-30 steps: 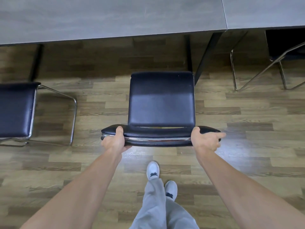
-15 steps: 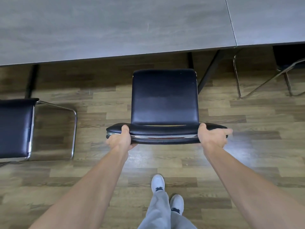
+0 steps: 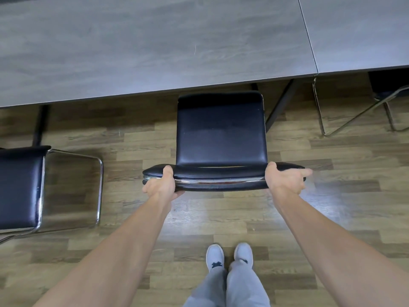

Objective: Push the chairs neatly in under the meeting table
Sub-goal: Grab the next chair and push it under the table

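Note:
A black padded chair [image 3: 221, 134] with a chrome frame stands in front of me, its seat's front edge right at the near edge of the grey meeting table [image 3: 155, 47]. My left hand [image 3: 162, 185] grips the left part of the chair's backrest top. My right hand [image 3: 285, 180] holds the right end of the backrest, thumb over the front, index finger stretched out along it. Both arms are extended forward.
A second black chair [image 3: 20, 187] stands out from the table at the left. A third chair [image 3: 387, 87] sits under the table at the right, its chrome legs showing. Dark table legs [image 3: 280, 105] stand beside the middle chair. My feet [image 3: 229, 255] are on the wood floor.
The chair has slid forward toward the table with both hands on its backrest; its seat front now reaches the table's edge. I have stepped closer and my feet are side by side.

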{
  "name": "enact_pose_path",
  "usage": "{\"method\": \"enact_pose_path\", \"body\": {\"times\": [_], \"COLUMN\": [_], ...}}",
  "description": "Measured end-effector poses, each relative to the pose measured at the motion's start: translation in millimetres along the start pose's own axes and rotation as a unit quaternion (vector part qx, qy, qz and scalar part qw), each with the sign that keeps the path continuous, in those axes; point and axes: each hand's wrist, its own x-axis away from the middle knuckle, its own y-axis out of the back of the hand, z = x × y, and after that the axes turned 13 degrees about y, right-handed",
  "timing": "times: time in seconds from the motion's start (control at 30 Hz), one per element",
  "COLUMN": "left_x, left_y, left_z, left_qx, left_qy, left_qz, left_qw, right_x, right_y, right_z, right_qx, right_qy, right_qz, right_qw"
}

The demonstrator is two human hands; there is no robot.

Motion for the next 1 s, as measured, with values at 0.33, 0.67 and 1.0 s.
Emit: {"method": "enact_pose_path", "body": {"times": [0.33,0.67,1.0], "left_x": [-1,-5,-17], "left_y": [-41,-67,-89], "left_z": [-44,-84,-116], "left_qx": [0.023,0.018,0.005], "left_qy": [0.004,0.005,0.007], "left_qz": [-0.001,-0.018,-0.034], "left_qw": [1.000,1.000,0.999], "right_x": [-45,-74,-106], "right_y": [-11,-24,-47], "right_z": [47,83,108], "right_qx": [-0.002,0.019,0.039], "right_qy": [0.001,-0.002,0.015], "right_qz": [0.015,0.027,0.017], "right_qw": [1.000,0.999,0.999]}}
